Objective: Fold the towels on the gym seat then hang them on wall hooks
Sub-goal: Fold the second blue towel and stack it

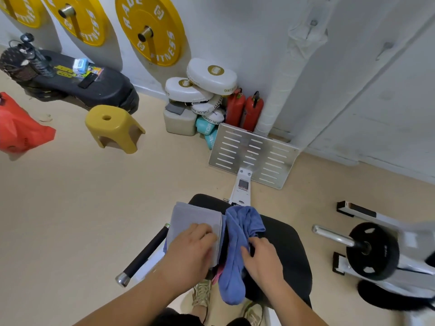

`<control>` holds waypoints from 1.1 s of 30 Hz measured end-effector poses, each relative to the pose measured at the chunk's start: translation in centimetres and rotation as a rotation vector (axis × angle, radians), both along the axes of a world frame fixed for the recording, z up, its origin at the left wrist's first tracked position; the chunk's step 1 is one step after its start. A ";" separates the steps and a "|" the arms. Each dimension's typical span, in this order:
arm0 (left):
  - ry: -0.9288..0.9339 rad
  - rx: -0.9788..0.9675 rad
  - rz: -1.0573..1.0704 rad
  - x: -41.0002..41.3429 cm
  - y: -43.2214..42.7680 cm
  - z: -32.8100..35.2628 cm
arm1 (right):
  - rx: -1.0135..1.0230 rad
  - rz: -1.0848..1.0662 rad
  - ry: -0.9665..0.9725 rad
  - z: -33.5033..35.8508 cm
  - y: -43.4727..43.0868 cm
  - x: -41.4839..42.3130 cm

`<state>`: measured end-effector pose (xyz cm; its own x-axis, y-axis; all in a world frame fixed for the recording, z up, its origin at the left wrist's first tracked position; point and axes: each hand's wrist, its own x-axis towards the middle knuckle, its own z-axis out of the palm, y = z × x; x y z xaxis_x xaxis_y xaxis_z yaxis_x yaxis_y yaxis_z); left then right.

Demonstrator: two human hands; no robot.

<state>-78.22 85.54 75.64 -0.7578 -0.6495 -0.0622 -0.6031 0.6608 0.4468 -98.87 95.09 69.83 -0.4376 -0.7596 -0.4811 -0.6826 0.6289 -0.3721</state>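
A black padded gym seat (287, 243) fills the lower middle of the head view. On its left part lies a folded grey towel (195, 217), and my left hand (190, 248) rests flat on top of it, fingers spread. Beside it, a crumpled blue towel (240, 234) drapes over the seat's front edge. My right hand (261, 257) touches the blue towel's right side with curled fingers that seem to pinch the cloth. A bit of pink fabric (217, 272) peeks out between the two towels. A wall hook (313, 23) holds a white cloth at the upper right.
A black handle bar (143, 252) sticks out left of the seat. A metal footplate (254, 154) stands ahead. A yellow stool (113, 125), red bag (21, 128), white pads (207, 85) and fire extinguishers (244, 111) line the wall. A weight plate on a bar (372, 250) is at right.
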 end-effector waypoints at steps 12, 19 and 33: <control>0.096 0.188 -0.068 0.1 4.2 1.5 | 0.059 -0.214 -0.096 -2.2 -0.9 0.1; 0.140 0.300 -0.050 -2.3 5.8 2.9 | -0.197 -0.363 -0.506 6.1 5.3 -0.7; 0.067 0.474 -0.395 -13.4 12.3 11.7 | -0.198 0.188 -0.494 25.2 16.0 -9.7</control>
<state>-91.58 97.84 87.39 -0.9476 -0.2327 -0.2190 -0.3139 0.5489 0.7748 -108.52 111.07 94.99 -0.0450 -0.8992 -0.4352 -0.4905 0.3994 -0.7745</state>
